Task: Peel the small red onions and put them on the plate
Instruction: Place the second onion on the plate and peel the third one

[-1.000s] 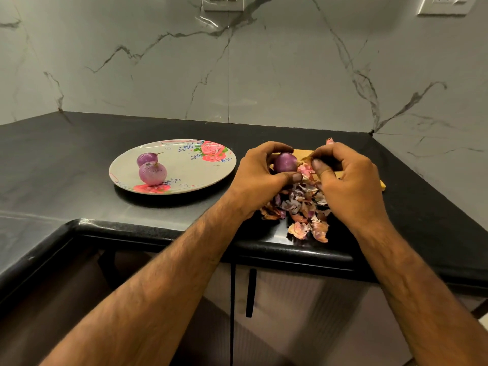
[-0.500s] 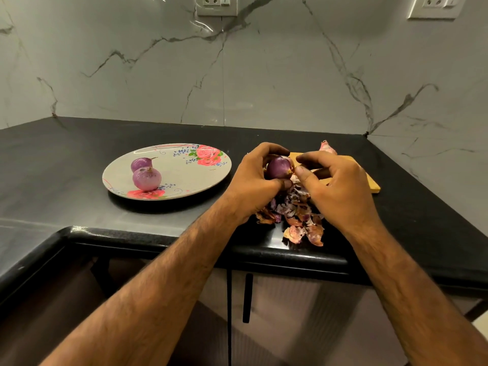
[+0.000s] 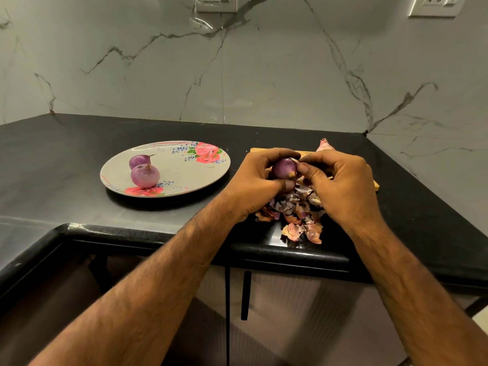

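Gripping onion still — both hands

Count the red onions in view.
3. A far onion and a near onion sit on the plate; the third onion is in the left hand's grip, the right hand pinching at it. A pinkish tip beyond the right hand may be a fourth, mostly hidden.

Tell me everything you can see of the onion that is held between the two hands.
The held onion is small, round and purple-red, with a smooth, shiny surface that looks mostly peeled. A pale root stub shows at its lower right. It is up in the air, above the pile of peels. The left hand curls round it, with the thumb below. The fingertips of the right hand pinch at its right side.
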